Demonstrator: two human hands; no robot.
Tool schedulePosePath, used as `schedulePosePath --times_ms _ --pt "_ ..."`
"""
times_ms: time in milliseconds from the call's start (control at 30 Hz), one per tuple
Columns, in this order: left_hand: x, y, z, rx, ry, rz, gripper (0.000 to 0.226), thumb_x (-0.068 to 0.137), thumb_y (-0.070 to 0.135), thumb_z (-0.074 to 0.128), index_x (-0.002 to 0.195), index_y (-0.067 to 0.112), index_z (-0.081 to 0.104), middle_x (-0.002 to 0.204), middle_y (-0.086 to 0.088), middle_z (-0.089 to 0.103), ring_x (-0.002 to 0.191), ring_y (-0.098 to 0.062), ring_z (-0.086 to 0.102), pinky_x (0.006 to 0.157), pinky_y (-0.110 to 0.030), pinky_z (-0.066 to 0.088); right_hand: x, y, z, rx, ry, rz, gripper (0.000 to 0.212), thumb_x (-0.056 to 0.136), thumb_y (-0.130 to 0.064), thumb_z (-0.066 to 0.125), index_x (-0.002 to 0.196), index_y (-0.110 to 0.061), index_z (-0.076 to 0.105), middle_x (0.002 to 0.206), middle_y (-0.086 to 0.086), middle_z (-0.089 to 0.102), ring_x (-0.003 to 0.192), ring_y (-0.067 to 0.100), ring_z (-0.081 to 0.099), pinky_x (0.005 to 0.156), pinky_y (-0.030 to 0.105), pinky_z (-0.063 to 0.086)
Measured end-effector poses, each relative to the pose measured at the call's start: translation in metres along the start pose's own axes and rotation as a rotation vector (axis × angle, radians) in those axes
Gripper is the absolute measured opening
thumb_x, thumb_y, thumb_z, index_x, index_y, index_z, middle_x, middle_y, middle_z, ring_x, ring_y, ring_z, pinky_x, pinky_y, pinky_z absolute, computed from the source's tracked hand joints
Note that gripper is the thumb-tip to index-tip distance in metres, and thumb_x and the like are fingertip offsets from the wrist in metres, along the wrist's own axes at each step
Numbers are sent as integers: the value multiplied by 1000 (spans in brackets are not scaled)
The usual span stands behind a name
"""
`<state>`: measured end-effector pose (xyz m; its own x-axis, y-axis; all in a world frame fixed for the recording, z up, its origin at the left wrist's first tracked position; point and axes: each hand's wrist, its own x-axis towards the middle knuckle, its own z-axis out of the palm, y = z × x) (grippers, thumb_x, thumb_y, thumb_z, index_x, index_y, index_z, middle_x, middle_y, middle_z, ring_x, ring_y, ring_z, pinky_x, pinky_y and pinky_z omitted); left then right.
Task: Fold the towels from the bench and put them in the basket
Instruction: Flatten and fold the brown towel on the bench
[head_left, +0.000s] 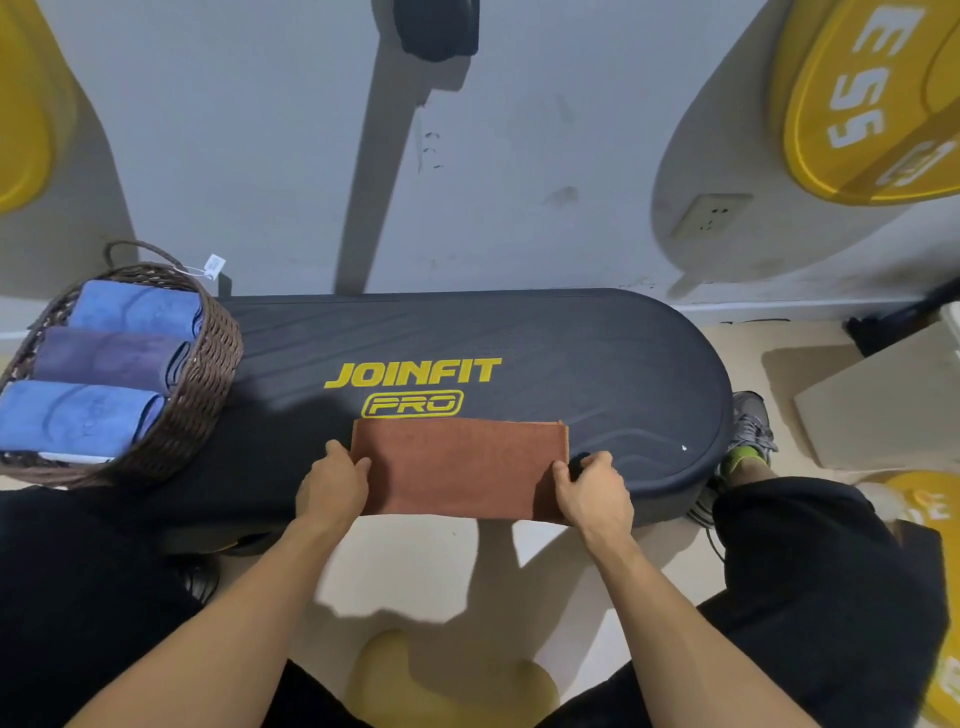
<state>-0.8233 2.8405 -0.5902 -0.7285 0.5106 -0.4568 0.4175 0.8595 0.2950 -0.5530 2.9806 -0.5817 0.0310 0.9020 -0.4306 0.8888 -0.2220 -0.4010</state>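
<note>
My left hand (332, 486) & right hand (597, 488) each pinch an end of the rust towel (460, 470) on the bench (571, 353); basket (202, 374) w/ three rolled towels (111, 358) far left.

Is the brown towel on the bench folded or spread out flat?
Folded. The brown towel lies on the bench as a compact rectangle with layered edges at its right end; the left hand and right hand grip its ends.
</note>
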Motion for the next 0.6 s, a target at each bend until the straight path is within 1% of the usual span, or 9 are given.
schedulePosePath --times_ms 100,167,267,333,367,433,500,567,600 --pt "-5 1 -7 57 45 -39 40 95 38 58 112 5 43 111 -21 65 103 -41 62 84 -45 47 -3 10 1 -37 -55 45 42 90 -52 58 102 -16 42 108 9 64 98 33 63 73 33 41" --pt "-13 7 -9 119 171 43 42 90 35 65 116 7 46 113 -18 63 106 -38 59 88 -47 45 -5 13 2 41 -63 55 46 89 -49 64 110 -11 48 107 10 65 92 27 62 74 30 41" --pt "-31 25 1 101 277 379 36 81 24 73 110 9 58 104 -15 59 97 -36 57 81 -47 46 -7 14 2 198 -66 85 49 83 -41 76 112 -10 52 103 7 64 91 23 60 75 26 41" --pt "-45 40 16 39 263 594 28 77 18 76 102 10 64 97 -11 60 88 -35 57 73 -44 47 -8 13 0 269 -64 126 51 78 -41 81 108 -12 53 96 4 62 92 24 60 74 26 40" --pt "-51 47 23 19 238 653 23 78 17 75 98 11 66 95 -9 60 86 -33 57 72 -43 47 -8 13 0 298 -68 144 52 76 -42 82 107 -12 53 94 2 60 91 24 59 74 26 39" --pt "-59 59 36 31 186 690 15 82 21 71 97 16 69 96 -3 60 91 -30 56 78 -41 45 -8 12 0 322 -72 161 53 76 -44 82 107 -13 53 92 0 59 91 23 59 75 26 39" --pt "-63 66 50 81 99 662 22 88 28 65 109 24 68 106 1 57 102 -26 52 88 -39 42 -9 11 1 264 -67 129 52 78 -45 79 110 -13 54 94 0 61 95 24 62 75 28 42" --pt "-65 69 60 138 28 608 33 90 34 61 123 32 59 118 5 50 111 -21 45 94 -35 37 -12 9 5 98 -39 24 50 82 -47 74 113 -12 56 102 3 64 105 26 59 78 32 45" --pt "-66 70 63 151 16 581 35 90 34 61 125 35 56 121 7 48 114 -21 43 95 -34 37 -14 8 8 1 -8 -42 49 84 -49 71 113 -12 57 106 4 62 109 26 55 81 34 46"
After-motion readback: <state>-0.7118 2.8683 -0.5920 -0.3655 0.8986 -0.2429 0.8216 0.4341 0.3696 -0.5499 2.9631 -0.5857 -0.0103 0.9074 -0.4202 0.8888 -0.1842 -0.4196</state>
